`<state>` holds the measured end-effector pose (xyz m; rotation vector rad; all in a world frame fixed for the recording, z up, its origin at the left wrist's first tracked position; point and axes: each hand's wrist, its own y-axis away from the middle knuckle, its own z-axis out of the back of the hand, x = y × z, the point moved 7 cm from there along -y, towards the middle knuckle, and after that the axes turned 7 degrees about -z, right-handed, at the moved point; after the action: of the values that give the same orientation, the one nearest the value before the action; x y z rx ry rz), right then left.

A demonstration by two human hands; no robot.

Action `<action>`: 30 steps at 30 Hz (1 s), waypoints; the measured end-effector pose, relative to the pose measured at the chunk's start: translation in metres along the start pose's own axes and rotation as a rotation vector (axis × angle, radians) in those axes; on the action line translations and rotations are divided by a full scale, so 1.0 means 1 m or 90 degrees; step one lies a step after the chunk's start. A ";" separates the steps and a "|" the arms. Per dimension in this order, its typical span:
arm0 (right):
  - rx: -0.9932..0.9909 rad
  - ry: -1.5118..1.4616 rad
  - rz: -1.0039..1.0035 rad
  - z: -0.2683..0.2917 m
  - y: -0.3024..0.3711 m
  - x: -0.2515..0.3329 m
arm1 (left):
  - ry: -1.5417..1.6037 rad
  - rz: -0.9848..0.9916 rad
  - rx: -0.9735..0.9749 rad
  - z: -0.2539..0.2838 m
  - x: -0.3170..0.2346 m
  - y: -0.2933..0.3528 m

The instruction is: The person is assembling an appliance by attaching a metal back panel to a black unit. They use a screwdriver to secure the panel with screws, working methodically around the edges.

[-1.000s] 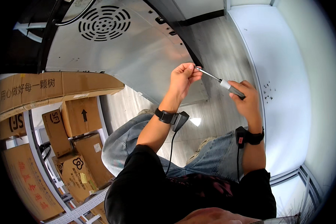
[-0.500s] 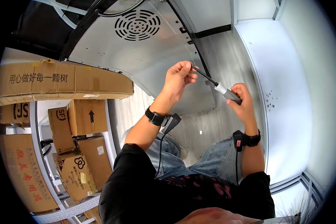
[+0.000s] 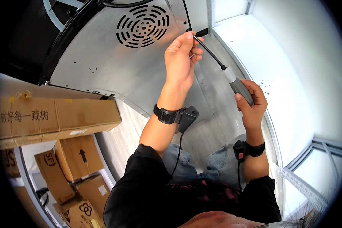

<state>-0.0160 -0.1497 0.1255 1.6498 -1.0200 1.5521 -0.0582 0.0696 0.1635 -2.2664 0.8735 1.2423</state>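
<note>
My right hand is wrapped round the grey handle of a screwdriver, with its long dark shaft slanting up and to the left. The thumb and forefinger of my left hand pinch at the shaft's tip, while its other fingers curl loosely. Whether a small screw sits between those fingertips is hidden. Right behind the left hand is a large grey metal panel, with slotted vent holes in a round pattern. My fingertips are close to the panel's right edge, where small dark fasteners show.
Several small dark bits, perhaps screws, lie on a white ledge at right. A long cardboard box juts in from the left, above a rack of cartons. A black cable runs along the panel's top. Grey wood-look flooring lies below.
Both hands and the screwdriver have moved up toward the panel's upper right edge. My view has shifted, so the panel, boxes and ledge sit differently. The grips look the same.
</note>
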 end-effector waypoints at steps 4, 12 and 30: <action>-0.078 0.105 0.086 -0.014 0.018 0.045 | 0.049 0.004 0.010 0.003 -0.006 -0.004; -0.156 0.290 0.230 -0.044 0.031 0.091 | 0.181 0.022 0.013 0.001 0.002 -0.013; -0.152 0.233 0.349 -0.054 0.028 0.076 | 0.217 0.032 -0.054 -0.002 0.005 -0.016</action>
<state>-0.0669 -0.1250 0.2048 0.9141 -1.4557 1.8953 -0.0443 0.0780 0.1607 -2.5866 1.0180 0.9416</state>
